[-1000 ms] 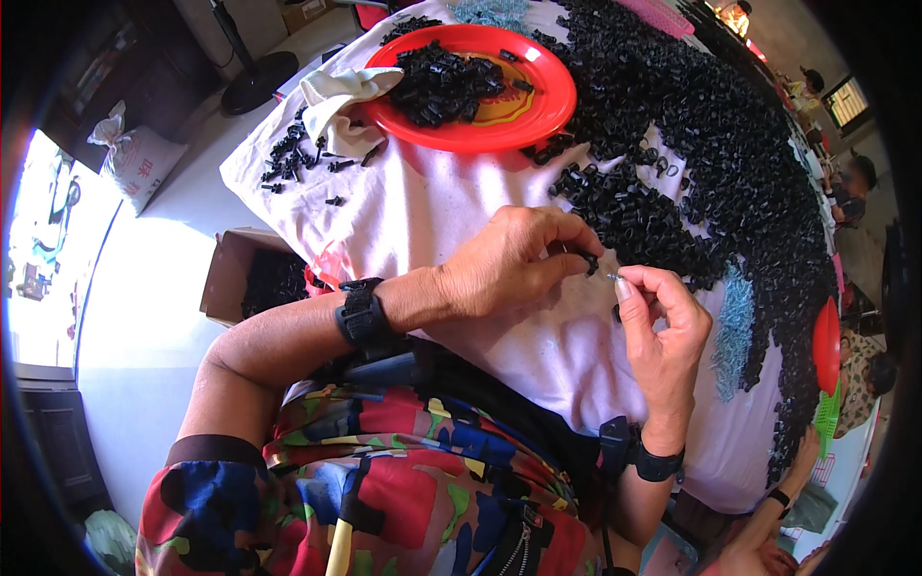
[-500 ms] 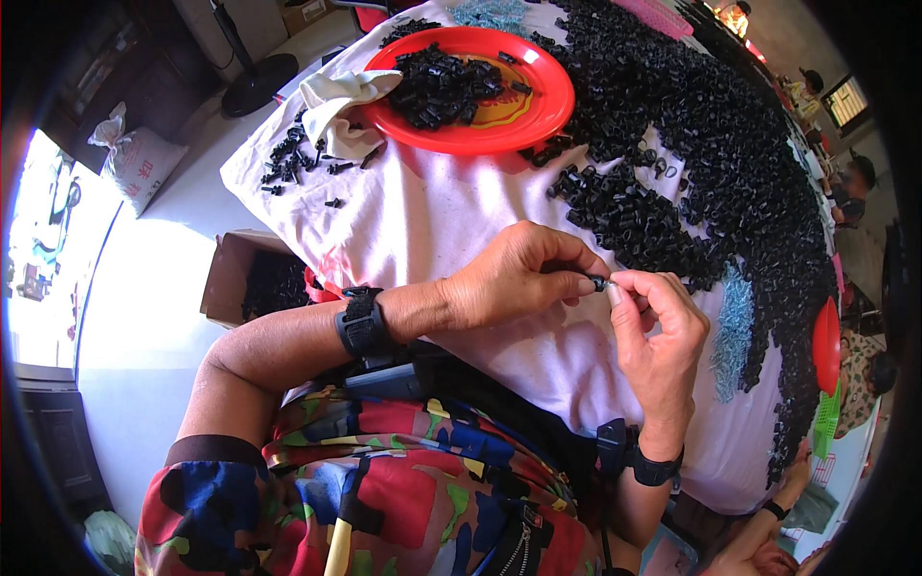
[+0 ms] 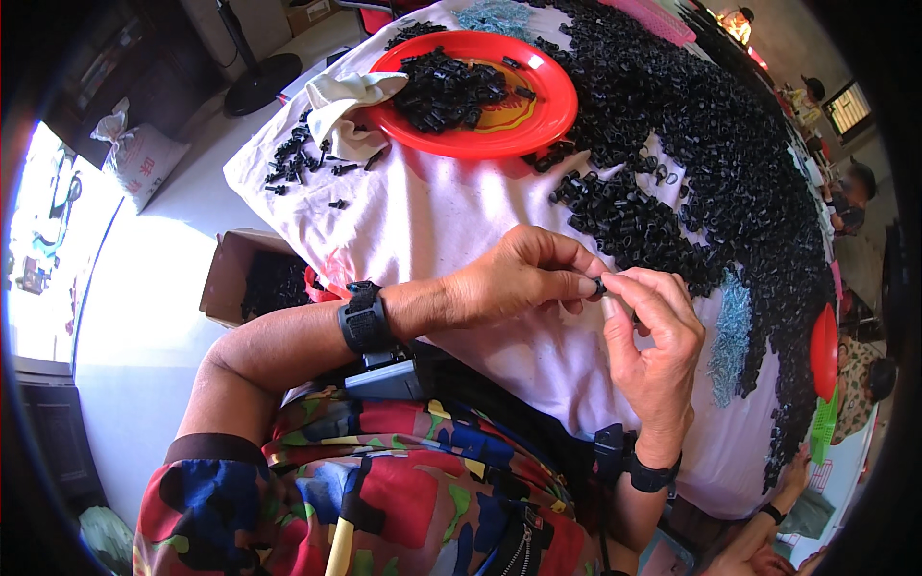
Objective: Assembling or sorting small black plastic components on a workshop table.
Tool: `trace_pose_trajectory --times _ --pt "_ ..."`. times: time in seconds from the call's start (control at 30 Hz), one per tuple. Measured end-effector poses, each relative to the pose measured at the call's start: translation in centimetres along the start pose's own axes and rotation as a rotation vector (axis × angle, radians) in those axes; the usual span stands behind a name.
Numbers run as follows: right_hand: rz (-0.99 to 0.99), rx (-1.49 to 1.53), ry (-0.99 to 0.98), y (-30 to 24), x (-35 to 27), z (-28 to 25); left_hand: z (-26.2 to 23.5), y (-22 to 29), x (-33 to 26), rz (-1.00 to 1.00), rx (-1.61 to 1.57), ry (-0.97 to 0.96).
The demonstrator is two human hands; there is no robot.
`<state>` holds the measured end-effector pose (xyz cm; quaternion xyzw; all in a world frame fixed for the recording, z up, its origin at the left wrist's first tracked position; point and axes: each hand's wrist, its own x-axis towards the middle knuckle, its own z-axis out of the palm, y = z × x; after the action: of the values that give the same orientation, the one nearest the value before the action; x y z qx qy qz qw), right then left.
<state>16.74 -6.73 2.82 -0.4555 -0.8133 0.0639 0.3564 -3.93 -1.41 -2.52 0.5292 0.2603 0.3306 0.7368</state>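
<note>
My left hand (image 3: 519,281) and my right hand (image 3: 653,341) meet over the pale cloth-covered table (image 3: 451,221). Together their fingertips pinch one small black plastic part (image 3: 599,285). A large heap of the same black parts (image 3: 701,154) spreads across the table just beyond my hands. Further back stands a red plate (image 3: 538,120) holding a pile of black parts (image 3: 447,88). Both wrists wear black straps.
A white cloth glove (image 3: 341,101) lies left of the red plate, with scattered black parts (image 3: 298,158) beside it. A cardboard box (image 3: 226,278) of black parts sits on the floor at my left. Other people sit along the table's right side, near a red dish (image 3: 823,350).
My hands have closed together: the fingertips now pinch the small black part between them, where a second ago the left hand reached at the heap's edge.
</note>
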Motion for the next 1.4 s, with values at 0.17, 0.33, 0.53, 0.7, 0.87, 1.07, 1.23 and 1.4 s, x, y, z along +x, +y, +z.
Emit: trace_pose_trajectory --times 0.17,0.33,0.53,0.7,0.87,1.07,1.23,1.4 --pt "0.134 0.03 0.035 0.8 -0.2 0.1 -0.5 0.4 0.0 -0.056 -0.069 0.024" --pt "0.124 -0.144 -0.144 2.4 -0.1 1.1 -0.5 0.6 -0.1 -0.045 -0.028 -0.051" --pt "0.118 -0.249 -0.246 2.2 0.4 1.5 -1.0 0.0 0.0 -0.038 -0.127 0.035" --pt "0.136 -0.226 -0.259 2.2 0.4 1.7 -1.1 0.5 -0.1 -0.044 -0.08 0.031" --pt "0.169 -0.049 -0.134 2.1 0.2 2.1 -1.1 0.3 -0.1 -0.015 -0.061 0.026" --pt "0.227 0.15 -0.007 1.3 -0.3 1.5 -0.1 0.3 -0.3 0.052 0.018 0.035" --pt "0.193 0.165 -0.015 1.1 -0.2 1.4 0.2 0.0 -0.3 0.092 0.095 0.007" --pt "0.15 0.184 0.018 1.5 -0.5 1.7 0.6 0.6 -0.5 0.052 0.087 0.034"
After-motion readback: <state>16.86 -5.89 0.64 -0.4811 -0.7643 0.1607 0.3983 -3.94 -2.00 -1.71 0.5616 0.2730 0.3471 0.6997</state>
